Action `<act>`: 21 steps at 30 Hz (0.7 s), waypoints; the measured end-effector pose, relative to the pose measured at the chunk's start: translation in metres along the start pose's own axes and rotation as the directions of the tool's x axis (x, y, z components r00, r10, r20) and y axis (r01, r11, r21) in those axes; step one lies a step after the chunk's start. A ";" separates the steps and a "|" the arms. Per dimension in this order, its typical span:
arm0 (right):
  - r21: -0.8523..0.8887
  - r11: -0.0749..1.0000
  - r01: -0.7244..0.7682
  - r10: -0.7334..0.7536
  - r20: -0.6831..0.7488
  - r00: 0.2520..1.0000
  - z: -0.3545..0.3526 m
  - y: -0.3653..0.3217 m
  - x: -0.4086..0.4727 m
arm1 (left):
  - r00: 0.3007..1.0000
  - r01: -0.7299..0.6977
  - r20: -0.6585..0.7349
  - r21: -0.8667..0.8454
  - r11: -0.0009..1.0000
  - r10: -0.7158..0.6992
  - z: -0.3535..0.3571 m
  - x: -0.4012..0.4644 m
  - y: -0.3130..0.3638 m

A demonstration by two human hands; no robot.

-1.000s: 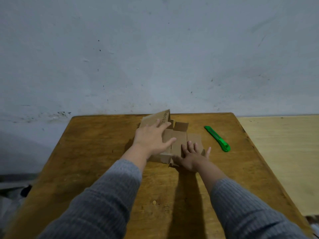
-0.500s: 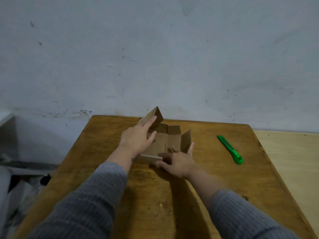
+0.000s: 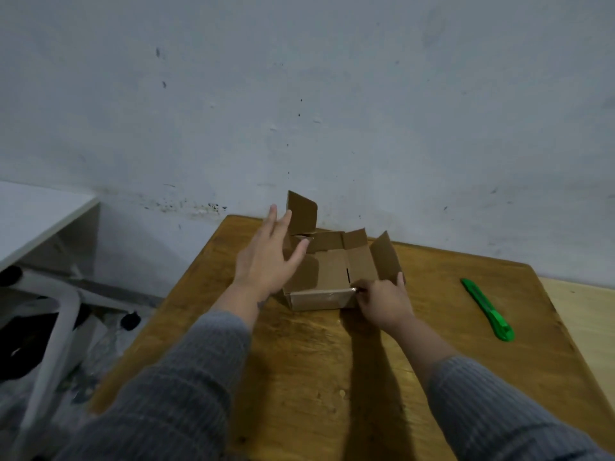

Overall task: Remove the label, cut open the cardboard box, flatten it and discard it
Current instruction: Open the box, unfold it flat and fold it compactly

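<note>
A small brown cardboard box lies opened out on the wooden table, its flaps sticking up at the back left and right. My left hand hovers flat over the box's left side with fingers spread, holding nothing. My right hand pinches the box's near right corner, where a strip of clear tape runs along the front wall. A green utility knife rests on the table to the right, apart from both hands.
A blue-grey wall stands close behind the table. A white desk and a white chair base with castors are on the left, below table level. A paler wooden surface adjoins the table on the right.
The box has sprung up from being pressed flat, its flaps now raised. My left hand lifted off it and opened; my right hand moved to the near right corner. The view shifted left.
</note>
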State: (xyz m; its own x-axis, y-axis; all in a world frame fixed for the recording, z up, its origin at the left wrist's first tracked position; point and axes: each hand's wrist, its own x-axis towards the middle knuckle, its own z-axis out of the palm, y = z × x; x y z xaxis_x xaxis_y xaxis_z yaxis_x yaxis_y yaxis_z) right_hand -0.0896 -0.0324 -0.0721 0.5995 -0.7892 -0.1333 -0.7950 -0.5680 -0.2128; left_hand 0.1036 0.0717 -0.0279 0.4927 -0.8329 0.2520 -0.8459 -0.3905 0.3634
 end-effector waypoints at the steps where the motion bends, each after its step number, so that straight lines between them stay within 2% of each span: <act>1: 0.005 1.000 0.007 -0.007 0.002 1.000 0.001 -0.002 0.001 | 1.000 -0.009 -0.006 -0.002 1.000 0.009 0.001 0.000 -0.001; 7: 0.052 0.966 0.252 -0.254 0.031 0.967 0.011 -0.042 0.002 | 0.999 -0.035 -0.022 -0.012 0.999 0.034 0.004 0.001 -0.005; 11: 0.098 0.983 0.156 -0.161 0.040 0.986 0.019 -0.050 0.002 | 1.000 -0.024 -0.020 -0.012 1.000 0.024 0.000 -0.001 -0.021; 15: 0.070 0.990 0.121 -0.123 0.015 0.992 0.016 -0.039 0.000 | 1.000 0.003 0.030 -0.011 1.000 -0.002 -0.006 -0.010 -0.035; 19: 0.071 0.993 0.096 -0.096 -0.010 0.995 0.018 -0.025 -0.009 | 0.995 0.019 0.097 0.140 0.990 -0.033 -0.015 -0.031 -0.044; 21: 0.069 0.990 0.120 -0.118 -0.025 0.993 0.020 -0.016 -0.016 | 0.989 0.005 0.148 0.162 0.987 -0.030 -0.017 -0.047 -0.045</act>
State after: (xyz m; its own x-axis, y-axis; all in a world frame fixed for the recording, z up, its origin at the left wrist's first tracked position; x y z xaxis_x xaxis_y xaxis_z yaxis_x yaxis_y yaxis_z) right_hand -0.0844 -0.0063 -0.0861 0.6867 -0.7222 -0.0829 -0.7094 -0.6409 -0.2933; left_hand 0.1217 0.1352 -0.0414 0.4820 -0.8698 0.1057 -0.8651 -0.4533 0.2147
